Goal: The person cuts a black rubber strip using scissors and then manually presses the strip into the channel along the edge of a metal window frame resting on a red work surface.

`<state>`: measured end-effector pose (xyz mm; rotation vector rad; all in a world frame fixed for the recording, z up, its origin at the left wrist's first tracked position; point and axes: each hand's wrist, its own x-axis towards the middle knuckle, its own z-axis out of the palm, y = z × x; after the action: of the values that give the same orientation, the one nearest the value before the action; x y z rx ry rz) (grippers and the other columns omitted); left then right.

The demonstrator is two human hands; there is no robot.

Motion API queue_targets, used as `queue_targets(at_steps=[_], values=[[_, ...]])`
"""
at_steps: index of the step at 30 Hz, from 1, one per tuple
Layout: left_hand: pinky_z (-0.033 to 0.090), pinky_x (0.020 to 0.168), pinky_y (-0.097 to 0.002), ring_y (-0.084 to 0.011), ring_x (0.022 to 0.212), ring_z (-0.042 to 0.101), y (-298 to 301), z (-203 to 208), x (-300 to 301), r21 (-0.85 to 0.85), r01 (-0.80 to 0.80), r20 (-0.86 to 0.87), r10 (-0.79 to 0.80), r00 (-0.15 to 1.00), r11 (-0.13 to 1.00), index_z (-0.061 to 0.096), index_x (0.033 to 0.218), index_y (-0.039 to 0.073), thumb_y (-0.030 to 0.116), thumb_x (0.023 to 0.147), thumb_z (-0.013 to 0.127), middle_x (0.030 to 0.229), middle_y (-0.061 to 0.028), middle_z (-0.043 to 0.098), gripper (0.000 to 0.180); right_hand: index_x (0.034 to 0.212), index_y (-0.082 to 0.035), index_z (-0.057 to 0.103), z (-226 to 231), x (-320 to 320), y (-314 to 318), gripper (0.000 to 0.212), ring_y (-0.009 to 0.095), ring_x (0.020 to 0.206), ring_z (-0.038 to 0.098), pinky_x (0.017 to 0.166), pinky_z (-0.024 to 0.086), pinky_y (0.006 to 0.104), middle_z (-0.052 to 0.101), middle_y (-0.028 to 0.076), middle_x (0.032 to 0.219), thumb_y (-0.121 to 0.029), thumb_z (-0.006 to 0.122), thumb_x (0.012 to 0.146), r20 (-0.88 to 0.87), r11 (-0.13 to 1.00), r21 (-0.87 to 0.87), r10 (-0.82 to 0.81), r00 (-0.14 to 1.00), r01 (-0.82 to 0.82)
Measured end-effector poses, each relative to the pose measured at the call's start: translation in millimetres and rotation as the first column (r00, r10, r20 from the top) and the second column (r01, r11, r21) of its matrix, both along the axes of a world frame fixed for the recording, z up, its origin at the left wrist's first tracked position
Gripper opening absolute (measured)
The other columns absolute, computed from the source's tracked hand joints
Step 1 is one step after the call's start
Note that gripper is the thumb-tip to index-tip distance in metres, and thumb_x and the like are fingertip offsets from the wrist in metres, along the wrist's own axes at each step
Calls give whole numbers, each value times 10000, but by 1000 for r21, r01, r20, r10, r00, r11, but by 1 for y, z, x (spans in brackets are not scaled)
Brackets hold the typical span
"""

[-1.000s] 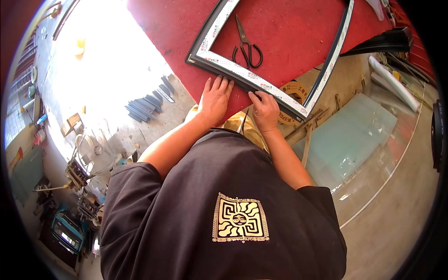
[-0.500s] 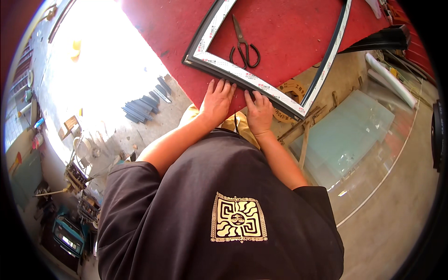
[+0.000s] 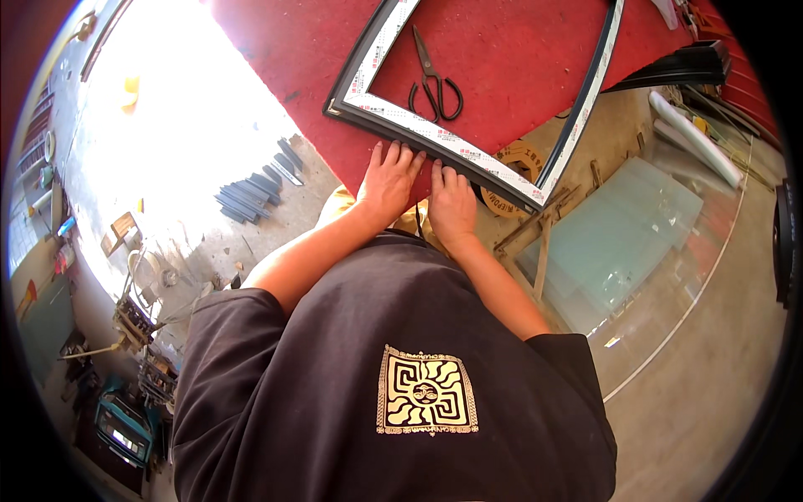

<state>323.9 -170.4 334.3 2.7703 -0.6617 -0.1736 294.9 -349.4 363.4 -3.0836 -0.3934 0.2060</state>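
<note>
A window frame (image 3: 443, 147), dark on its outer side and covered in white printed film, lies on a red-covered table (image 3: 293, 75) and sticks out past its edge at the right. My left hand (image 3: 388, 184) has its fingertips curled against the frame's near dark side, its thumb hidden. Close beside it, my right hand (image 3: 452, 199) grips the same side with bent fingers pressed together. A thin black strip (image 3: 419, 219) hangs between my wrists; its upper end cannot be made out. Black-handled scissors (image 3: 430, 77) rest on the red cover inside the frame.
Glass sheets (image 3: 627, 230) lie on the floor to the right, near a white roll (image 3: 698, 140). A cardboard-coloured ring (image 3: 500, 203) shows beneath the frame. Dark cut pieces (image 3: 249, 199) lie on the floor at left, with machinery (image 3: 138, 322) farther down.
My right hand has slid left along the frame's near side, closer to my left hand. The left hand keeps its place at the frame. The whole view has shifted slightly.
</note>
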Motion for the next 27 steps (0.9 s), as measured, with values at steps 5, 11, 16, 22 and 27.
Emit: queue_targets(at_steps=[5,11,16,22,27], values=[[332,1288,-628,-379,1507,476,0,-2,-1,-6,-16,-6,16,1000,1000,591,1620,128,209,988,607,1524,-181,581,638,1538,24,618,1,2,2,601,303,1075,696,859,626,426,677,105,1219,-124,641,956,-32,999,45,13,999,-12],[322,1292,-641,-378,1521,470,3,-2,0,-36,-19,-10,19,1000,999,595,1615,117,226,971,636,1531,-175,580,655,1557,65,566,2,3,17,625,296,1097,706,859,647,404,668,134,1263,-120,637,964,-80,1000,-2,9,997,-10],[318,1300,-633,-373,1530,464,2,-1,1,-33,-24,-26,23,999,999,582,1628,114,238,964,646,1555,-171,572,679,1554,70,562,0,12,19,625,294,1105,704,852,648,397,665,144,1282,-121,638,964,-104,999,-23,35,994,-38],[314,1315,-602,-291,1521,494,20,-6,-1,-46,-40,-3,40,999,998,549,1621,13,236,987,607,1580,-139,587,675,1573,77,541,-6,7,26,671,326,1102,693,886,633,446,667,169,1257,-138,656,947,-134,1000,0,-14,991,14],[378,1275,-563,-323,1438,556,51,7,1,-132,-139,96,152,984,982,643,1504,1,189,956,654,1488,-150,635,579,1595,82,514,6,17,23,722,341,1128,691,921,628,452,651,183,1275,-175,704,947,-222,999,36,16,975,-8]])
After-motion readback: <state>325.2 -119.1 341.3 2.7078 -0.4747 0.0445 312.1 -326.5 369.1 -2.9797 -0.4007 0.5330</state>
